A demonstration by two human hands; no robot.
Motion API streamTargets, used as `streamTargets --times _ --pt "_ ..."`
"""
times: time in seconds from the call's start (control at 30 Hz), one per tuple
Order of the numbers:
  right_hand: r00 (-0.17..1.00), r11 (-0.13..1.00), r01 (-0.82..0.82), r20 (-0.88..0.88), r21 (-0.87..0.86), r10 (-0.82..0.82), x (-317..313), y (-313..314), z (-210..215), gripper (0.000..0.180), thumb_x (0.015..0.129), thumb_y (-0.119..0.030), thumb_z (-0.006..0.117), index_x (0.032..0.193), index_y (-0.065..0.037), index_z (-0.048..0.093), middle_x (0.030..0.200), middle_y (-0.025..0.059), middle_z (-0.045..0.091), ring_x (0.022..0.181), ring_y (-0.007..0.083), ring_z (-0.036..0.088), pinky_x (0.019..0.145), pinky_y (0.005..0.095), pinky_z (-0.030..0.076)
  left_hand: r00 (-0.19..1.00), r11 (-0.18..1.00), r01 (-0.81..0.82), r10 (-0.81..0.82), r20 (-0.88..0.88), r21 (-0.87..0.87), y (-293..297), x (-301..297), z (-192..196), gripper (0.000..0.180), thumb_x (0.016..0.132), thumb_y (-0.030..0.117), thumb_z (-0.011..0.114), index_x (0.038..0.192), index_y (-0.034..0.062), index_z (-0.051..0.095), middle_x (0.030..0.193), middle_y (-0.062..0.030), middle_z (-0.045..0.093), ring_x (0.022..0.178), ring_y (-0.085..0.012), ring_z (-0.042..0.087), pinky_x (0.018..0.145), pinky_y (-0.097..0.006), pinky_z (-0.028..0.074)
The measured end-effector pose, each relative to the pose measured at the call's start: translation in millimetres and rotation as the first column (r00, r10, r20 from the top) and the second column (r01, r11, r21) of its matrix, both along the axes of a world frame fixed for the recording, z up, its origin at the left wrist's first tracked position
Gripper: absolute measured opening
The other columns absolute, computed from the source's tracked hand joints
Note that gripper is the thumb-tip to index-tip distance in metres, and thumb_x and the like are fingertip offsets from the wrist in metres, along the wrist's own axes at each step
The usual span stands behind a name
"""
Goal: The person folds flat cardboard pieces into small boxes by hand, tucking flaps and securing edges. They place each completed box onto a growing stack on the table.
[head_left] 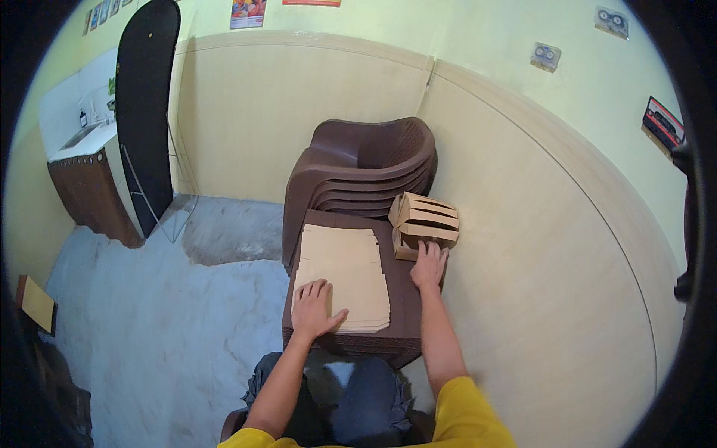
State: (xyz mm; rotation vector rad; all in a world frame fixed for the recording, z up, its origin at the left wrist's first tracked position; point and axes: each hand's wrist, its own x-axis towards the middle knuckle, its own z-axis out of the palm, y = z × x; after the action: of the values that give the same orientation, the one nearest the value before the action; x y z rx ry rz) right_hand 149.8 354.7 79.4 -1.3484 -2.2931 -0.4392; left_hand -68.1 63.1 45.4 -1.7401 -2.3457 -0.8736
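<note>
I am pressing my left hand (315, 308), fingers spread flat, on a stack of tan paper sheets (342, 276) at the brown stool's (403, 310) near-left edge, steadying it. My right hand (429, 265), fingers loosely open, is touching folded cardboard pieces (424, 220) at the far-right corner, beside stacked brown chairs (362, 175).
</note>
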Motion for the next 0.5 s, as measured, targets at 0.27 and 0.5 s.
streamTargets --times 0.27,0.5 --pt "0.855 0.77 -0.518 -0.199 -0.372 0.479 -13 -194 -39 0.062 0.1 -0.042 0.069 0.155 -0.015 0.059 0.167 0.0192 0.046 0.158 0.0379 0.038 0.131 0.0586 0.025 0.985 0.987 0.112 -0.126 0.121 0.114 -4 -4 -9 0.064 0.085 0.049 0.079 0.131 0.0051 0.07 0.146 -0.0133 0.06 0.141 -0.0337 0.052 0.122 -0.051 0.037" --pt "0.831 0.798 -0.544 -0.299 -0.259 0.469 2 -210 -41 0.063 0.098 -0.051 0.071 0.151 -0.018 0.064 0.169 0.0151 0.045 0.159 0.0381 0.037 0.132 0.0588 0.021 0.963 0.926 -0.244 0.197 0.182 0.288 -33 2 -21 0.076 0.08 0.038 0.089 0.141 0.0034 0.063 0.149 -0.0182 0.06 0.142 -0.0396 0.051 0.121 -0.053 0.039"
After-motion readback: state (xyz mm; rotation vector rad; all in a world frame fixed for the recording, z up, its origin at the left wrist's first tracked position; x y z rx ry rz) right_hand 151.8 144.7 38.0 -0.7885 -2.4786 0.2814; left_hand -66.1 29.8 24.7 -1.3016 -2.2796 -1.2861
